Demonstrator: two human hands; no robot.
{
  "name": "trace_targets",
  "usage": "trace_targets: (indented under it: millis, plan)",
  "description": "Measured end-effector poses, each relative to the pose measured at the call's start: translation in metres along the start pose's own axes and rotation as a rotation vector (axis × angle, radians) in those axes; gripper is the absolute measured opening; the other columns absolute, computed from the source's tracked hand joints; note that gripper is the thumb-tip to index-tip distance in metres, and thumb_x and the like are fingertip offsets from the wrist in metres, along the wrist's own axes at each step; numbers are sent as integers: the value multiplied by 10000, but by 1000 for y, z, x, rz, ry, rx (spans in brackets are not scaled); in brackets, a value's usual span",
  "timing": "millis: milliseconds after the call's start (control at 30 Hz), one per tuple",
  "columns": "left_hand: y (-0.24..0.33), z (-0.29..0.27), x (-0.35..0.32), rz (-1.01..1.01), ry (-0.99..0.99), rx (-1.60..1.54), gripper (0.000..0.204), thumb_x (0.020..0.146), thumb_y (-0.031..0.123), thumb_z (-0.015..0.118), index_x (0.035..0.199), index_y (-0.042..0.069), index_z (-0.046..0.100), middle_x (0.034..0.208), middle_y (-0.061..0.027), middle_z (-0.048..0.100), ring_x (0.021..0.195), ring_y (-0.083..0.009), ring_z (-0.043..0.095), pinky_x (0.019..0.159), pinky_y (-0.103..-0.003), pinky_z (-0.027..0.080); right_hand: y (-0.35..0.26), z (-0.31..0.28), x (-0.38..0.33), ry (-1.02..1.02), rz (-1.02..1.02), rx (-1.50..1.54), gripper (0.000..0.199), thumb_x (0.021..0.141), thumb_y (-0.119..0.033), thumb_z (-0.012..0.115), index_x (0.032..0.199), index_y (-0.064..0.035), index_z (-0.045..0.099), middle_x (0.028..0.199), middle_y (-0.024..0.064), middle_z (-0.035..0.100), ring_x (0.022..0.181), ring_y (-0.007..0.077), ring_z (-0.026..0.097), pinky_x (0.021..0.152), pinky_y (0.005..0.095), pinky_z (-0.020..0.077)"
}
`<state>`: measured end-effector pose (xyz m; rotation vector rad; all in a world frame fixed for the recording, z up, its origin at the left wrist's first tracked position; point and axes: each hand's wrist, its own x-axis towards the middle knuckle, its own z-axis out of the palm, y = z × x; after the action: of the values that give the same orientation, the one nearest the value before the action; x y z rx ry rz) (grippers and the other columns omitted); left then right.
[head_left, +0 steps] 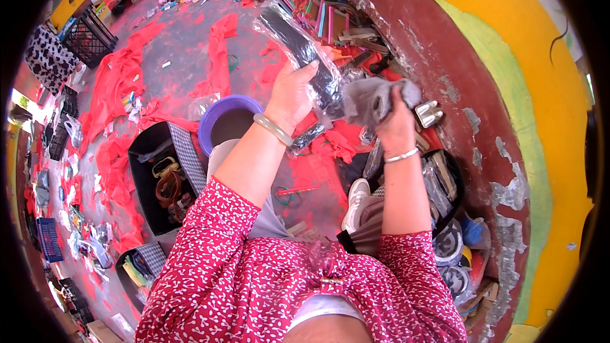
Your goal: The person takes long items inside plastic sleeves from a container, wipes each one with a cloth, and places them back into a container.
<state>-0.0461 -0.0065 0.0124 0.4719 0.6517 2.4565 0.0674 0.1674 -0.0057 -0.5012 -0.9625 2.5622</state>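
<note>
My left hand (pixel 289 94) grips a long black item in clear plastic wrapping (pixel 295 39), its thumb lying on top. The package slants from upper left to lower right, and I cannot tell what the black item is. Beside its lower end, a crumpled grey cloth (pixel 365 100) is in my right hand (pixel 398 121), whose fingers are closed round it. The cloth touches or nearly touches the package. Just right of that hand lies a silver, shiny object (pixel 428 114) by the wall.
A purple basin (pixel 204 130) stands left of my left forearm, next to a black box (pixel 143 152) with belts inside. A filled black bin (pixel 460 181) is at my right, near the peeling red wall (pixel 467 82). Red cloth (pixel 219 57) and scattered goods cover the floor.
</note>
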Motion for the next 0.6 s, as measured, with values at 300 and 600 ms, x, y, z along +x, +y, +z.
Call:
trace_targets:
  millis: [300, 600]
  plan:
    - [-32, 23, -15, -145, -18, 433, 283, 864, -21, 482, 1134, 65, 492, 1031, -37, 558, 935, -160, 553, 843, -325, 464, 32, 5, -16, -281, -343, -643, 516, 921, -386, 440, 1310, -62, 344, 1237, 100, 458, 1135, 223, 446, 967, 361, 369]
    - [-49, 30, -35, -379, -305, 609, 403, 878, -38, 464, 1271, 37, 412, 1177, -40, 522, 1061, -141, 485, 937, -298, 398, 53, -10, 16, 333, -731, -2410, 338, 889, -202, 553, 1183, -62, 460, 1024, 29, 518, 891, 122, 514, 763, 255, 453]
